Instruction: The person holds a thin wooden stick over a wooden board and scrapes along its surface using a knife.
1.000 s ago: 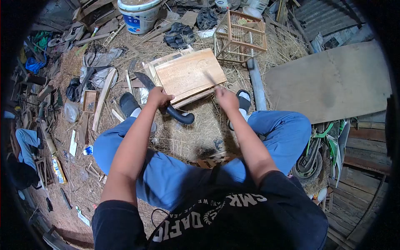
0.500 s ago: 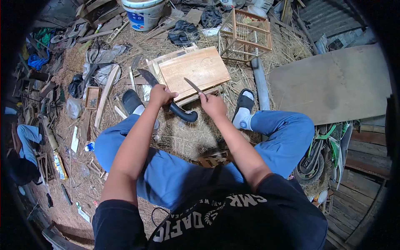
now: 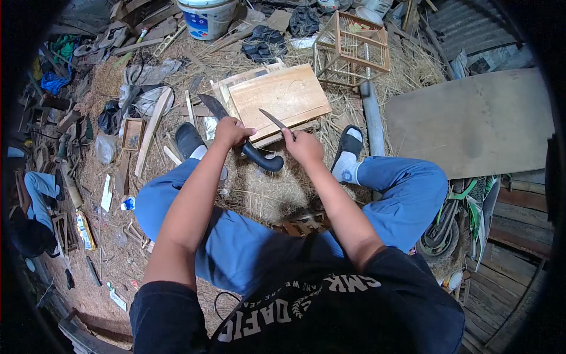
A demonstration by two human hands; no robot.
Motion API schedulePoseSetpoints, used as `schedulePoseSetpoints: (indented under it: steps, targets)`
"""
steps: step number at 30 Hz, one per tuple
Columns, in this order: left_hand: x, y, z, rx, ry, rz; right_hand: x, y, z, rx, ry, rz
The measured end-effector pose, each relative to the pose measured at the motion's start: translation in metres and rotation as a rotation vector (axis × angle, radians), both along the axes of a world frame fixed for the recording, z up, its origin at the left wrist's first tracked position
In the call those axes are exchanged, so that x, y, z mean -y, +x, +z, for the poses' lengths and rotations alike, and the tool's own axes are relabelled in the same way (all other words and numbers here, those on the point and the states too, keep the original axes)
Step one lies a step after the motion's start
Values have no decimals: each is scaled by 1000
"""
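Note:
My left hand (image 3: 234,132) is closed around a machete (image 3: 263,158) with a dark blade and a black, hooked handle. Its blade points up and to the left, while the handle curves toward me. In my closed right hand (image 3: 305,146) is a narrow knife (image 3: 270,118), its tip aimed up and left over a pale wooden board (image 3: 283,93). The two blades are apart. Beneath the board lie more wood pieces, partly covered by it. Both hands are at the board's near edge, between my feet.
A wooden frame cage (image 3: 352,50) stands behind the board, near a grey post (image 3: 372,115). A white bucket (image 3: 207,20) is at the back. On the right are a large panel (image 3: 471,127) and a motorbike (image 3: 442,233). Another person's leg (image 3: 40,194) shows at far left.
The view has shifted slightly, so the board and cage appear a little farther right. Both hands keep their grips, with the machete and knife in nearly the same pose.

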State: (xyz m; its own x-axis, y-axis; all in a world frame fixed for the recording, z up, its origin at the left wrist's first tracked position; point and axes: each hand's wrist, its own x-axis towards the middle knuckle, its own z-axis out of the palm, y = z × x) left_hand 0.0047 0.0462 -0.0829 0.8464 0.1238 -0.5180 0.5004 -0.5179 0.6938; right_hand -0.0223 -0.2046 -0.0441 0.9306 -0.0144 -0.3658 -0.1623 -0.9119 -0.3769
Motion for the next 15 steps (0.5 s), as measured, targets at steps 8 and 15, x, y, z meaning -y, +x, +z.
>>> schedulePoseSetpoints:
  steps: [8,15]
  targets:
    - [-2,0,-1,57,69,-27,1,-1,-1,-14,-25,-17]
    - [-1,1,-3,40,129,-35,-2,-3,-3,13,-10,-12]
